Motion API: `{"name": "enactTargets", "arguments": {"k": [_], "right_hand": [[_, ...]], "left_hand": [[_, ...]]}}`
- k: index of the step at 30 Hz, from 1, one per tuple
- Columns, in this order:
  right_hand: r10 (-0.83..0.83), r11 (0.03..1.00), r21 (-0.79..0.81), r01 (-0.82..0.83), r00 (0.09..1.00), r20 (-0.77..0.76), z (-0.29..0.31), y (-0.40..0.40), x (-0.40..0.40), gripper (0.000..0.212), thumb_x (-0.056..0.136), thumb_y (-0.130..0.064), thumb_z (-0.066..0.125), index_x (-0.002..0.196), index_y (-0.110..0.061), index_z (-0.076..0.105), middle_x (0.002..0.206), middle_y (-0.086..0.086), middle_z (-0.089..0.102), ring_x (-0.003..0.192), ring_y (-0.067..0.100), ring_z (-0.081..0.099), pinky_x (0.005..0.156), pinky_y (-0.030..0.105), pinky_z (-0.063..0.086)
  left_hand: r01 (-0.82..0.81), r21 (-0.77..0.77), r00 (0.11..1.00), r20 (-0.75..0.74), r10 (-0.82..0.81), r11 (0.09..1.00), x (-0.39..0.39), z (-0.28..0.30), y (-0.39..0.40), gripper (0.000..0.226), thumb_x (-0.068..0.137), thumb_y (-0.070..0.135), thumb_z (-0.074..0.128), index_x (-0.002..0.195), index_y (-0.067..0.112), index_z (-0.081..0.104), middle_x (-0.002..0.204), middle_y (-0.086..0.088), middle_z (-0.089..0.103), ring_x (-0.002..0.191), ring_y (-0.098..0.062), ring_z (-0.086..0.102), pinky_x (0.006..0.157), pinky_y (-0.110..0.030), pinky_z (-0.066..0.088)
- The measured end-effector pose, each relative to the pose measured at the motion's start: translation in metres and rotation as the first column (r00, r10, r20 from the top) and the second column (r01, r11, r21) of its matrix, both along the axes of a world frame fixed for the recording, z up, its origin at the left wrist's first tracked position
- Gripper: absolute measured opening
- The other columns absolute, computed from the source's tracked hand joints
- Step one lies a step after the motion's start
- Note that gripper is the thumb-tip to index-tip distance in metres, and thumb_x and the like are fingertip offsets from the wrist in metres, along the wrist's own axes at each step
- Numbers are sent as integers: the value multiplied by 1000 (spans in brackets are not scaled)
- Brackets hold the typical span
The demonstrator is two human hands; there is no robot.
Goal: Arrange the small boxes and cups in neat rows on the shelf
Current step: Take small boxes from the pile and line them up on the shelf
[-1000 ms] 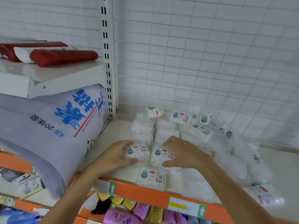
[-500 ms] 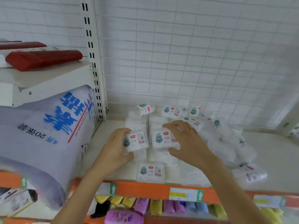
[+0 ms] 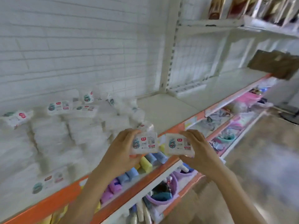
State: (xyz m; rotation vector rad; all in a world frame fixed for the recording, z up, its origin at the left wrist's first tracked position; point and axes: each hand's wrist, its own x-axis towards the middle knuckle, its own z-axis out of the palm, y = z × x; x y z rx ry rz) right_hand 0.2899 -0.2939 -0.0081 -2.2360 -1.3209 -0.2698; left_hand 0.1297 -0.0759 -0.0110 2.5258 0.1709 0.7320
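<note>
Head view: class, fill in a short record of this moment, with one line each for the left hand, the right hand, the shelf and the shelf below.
left hand: the left hand grips a left white packet, label facing the camera
right hand: the right hand grips a right white packet, held level beside the first
shelf: white packets piled at the left of the orange-edged shelf
shelf below: pastel rolls in a row

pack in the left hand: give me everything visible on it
The left-hand pack is a small, flat, clear-wrapped packet of white contents. Its label shows a cartoon figure, a red logo, a QR code and a red barcode strip. The left hand grips it by its left end, label facing the camera, above the orange shelf edge, beside the other held pack.
</note>
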Motion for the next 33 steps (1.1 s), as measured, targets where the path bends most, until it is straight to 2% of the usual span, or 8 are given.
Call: {"name": "enactTargets", "arguments": {"k": [4,8,11,14,17,21,26,33], "right_hand": [[-158,987,-42,157,987,-27,-19,-82,30,72,64,-30,72,130,-19,46,126,2,45,114,21,43,92,37,46],[-272,961,-73,266,958,-89,-33,-152,57,76,67,-32,73,135,-22,42,133,-2,41,121,18,38,99,34,42],[-296,955,-76,288,945,-136,-46,-198,77,74,67,-30,75,134,-23,43,127,-5,42,113,11,37,96,29,41],[-317,948,-80,307,933,-173,-57,-232,97,71,66,-31,68,132,-20,45,119,-4,43,106,9,35,91,27,40],[-317,948,-88,305,927,-199,-62,-255,116,71,70,-29,70,134,-23,40,116,-12,35,111,5,29,90,16,29],[-332,943,-110,315,918,-215,-71,-273,151,73,73,-29,72,137,-28,35,118,-18,30,120,6,29,98,17,29],[-320,946,-120,300,919,-228,-71,-266,214,73,74,-30,70,138,-29,34,129,-12,35,120,5,29,100,21,34],[-240,970,-96,225,950,-199,-39,-220,351,72,77,-28,69,139,-31,32,123,-20,29,117,2,29,104,25,36]], "left_hand": [[133,-15,988,-78,-133,991,66,-18,-56,69,61,47,58,125,25,43,119,2,50,108,-11,47,89,-25,43],[213,-51,970,-108,-217,976,121,-35,-116,62,66,42,60,123,28,41,118,14,37,108,2,39,84,-15,39],[193,-109,970,-128,-206,975,155,-56,-156,62,70,20,70,127,17,45,119,8,37,112,-9,44,85,-13,38],[177,-159,968,-152,-201,971,184,-67,-191,65,73,18,72,131,18,41,119,12,33,113,-6,40,84,-8,35],[181,-149,962,-180,-206,972,212,-67,-216,67,67,29,66,130,16,44,116,11,35,112,-7,40,88,-20,41],[184,-100,957,-209,-202,978,255,-67,-233,68,62,36,61,126,17,47,112,12,37,111,-11,40,90,-18,35],[196,-72,951,-229,-207,978,320,-63,-230,67,71,36,75,129,20,45,115,12,42,109,-6,43,88,-15,35],[110,-11,978,-179,-110,994,440,-20,-180,85,60,61,62,133,21,43,126,10,42,115,-9,45,94,-20,35]]}}
